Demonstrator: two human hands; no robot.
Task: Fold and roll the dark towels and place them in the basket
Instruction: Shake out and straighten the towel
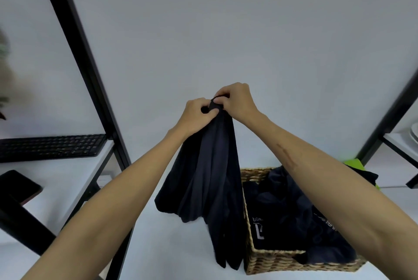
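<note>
Head view, hands pinching limp dark towel, woven basket

Just one view here, a wide-angle head cam looking forward and down at close range over the white table. Both forearms come up from 5 and 7 o'clock toward the middle, with a plain wall filling the top half.

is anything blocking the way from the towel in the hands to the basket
Partly. The held towel hangs just left of the basket, with nothing between them, but loose dark towels already fill much of the basket's inside, where a rolled one would go.
</note>
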